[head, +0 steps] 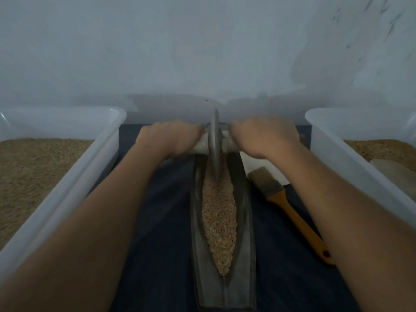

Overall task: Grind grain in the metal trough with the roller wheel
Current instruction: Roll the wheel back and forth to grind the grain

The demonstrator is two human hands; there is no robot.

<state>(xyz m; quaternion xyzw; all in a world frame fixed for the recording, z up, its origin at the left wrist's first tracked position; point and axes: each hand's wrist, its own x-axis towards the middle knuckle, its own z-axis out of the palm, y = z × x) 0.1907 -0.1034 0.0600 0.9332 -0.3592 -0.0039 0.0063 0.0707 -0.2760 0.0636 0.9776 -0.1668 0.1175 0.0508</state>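
The roller wheel [215, 145] stands upright on its edge at the far end of the metal trough [244, 221], its rim down in the grain [219, 221] that fills the trough's groove. The left hand [174, 137] grips the pale axle handle [201, 145] left of the wheel, fingers curled around it; the right hand [262, 136] grips the handle on the other side. A brush [290, 206] lies just beside the trough, between two grain-filled plastic tubs [105, 149].
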